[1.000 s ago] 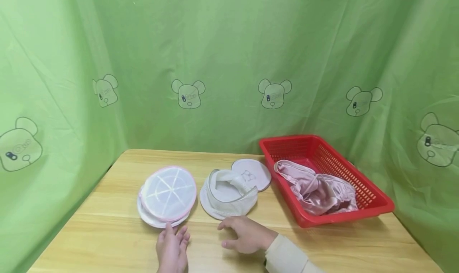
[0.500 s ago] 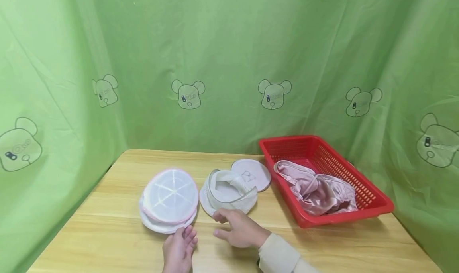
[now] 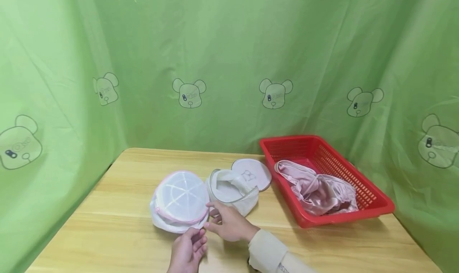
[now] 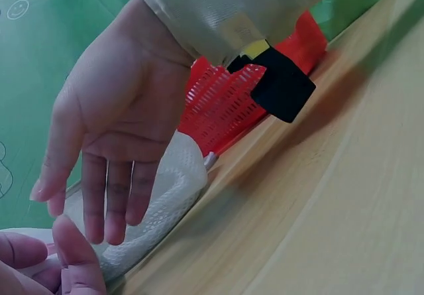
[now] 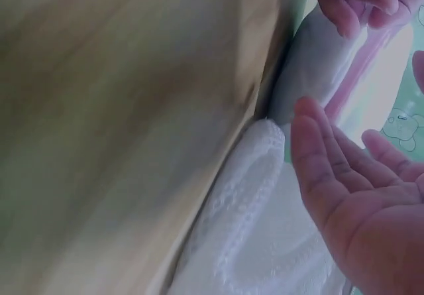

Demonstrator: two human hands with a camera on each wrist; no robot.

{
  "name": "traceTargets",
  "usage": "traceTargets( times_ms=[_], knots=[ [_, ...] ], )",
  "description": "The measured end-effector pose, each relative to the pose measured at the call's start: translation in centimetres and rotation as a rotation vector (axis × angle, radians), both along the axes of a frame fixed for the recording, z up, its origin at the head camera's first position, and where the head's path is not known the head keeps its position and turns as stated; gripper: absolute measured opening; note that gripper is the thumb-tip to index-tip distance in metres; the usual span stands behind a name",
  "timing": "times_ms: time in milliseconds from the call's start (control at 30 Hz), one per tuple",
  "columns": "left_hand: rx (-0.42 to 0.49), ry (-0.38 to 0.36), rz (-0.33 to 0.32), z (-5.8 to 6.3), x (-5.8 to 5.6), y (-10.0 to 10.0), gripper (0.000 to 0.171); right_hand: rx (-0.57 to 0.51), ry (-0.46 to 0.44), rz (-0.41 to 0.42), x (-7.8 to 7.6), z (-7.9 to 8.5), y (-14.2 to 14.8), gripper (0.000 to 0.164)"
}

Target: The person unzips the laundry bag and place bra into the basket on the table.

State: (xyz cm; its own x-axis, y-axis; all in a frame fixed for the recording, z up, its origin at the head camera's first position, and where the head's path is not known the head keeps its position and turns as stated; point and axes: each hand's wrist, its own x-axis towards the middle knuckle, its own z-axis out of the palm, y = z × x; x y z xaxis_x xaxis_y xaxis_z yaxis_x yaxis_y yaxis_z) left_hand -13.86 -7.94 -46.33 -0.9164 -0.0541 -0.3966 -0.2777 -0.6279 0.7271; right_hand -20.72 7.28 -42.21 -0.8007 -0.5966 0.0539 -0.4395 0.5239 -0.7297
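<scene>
A round white mesh laundry bag (image 3: 183,197) with pink trim and spoke-like seams lies at the left of the table. Its near right edge is pinched by the fingers of my left hand (image 3: 188,250), whose curled fingers show at the lower left of the left wrist view. Close by, my right hand (image 3: 231,223) hovers with fingers spread and slightly bent, holding nothing; in the left wrist view that hand (image 4: 126,103) shows its palm. Behind it sits a second white mesh bag (image 3: 233,197), its grey-edged opening gaping.
A flat round white piece (image 3: 252,174) with a bear outline lies behind the second bag. To the right, a red plastic basket (image 3: 358,177) holds crumpled pink satiny clothing (image 3: 319,189). Green curtains (image 3: 229,57) with bear prints surround the wooden table (image 3: 107,225).
The pink-trimmed bag has slid to the right with my left hand. My right hand has come left and slightly up, nearer to that bag and my left hand.
</scene>
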Motion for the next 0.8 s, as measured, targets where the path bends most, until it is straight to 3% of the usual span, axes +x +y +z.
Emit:
traceTargets(
  times_ms=[233, 433, 633, 800],
  knots=[
    [0.02, 0.012, -0.02, 0.1, 0.1, -0.1, 0.019, -0.049, -0.102, -0.036, -0.2, 0.0, -0.5, 0.053],
    [0.014, 0.011, -0.038, 0.2, 0.2, -0.1, 0.021, -0.246, -0.209, -0.1, -0.2, 0.5, -0.9, 0.048],
    [0.028, 0.034, -0.04, 0.2, 0.2, 0.0, 0.014, -0.548, -0.426, -0.088, 0.0, 1.0, -1.5, 0.051],
    [0.039, 0.043, -0.049, 0.1, 0.3, 0.0, 0.016, -0.641, -0.643, -0.025, 0.2, 0.8, -1.9, 0.054]
  ],
)
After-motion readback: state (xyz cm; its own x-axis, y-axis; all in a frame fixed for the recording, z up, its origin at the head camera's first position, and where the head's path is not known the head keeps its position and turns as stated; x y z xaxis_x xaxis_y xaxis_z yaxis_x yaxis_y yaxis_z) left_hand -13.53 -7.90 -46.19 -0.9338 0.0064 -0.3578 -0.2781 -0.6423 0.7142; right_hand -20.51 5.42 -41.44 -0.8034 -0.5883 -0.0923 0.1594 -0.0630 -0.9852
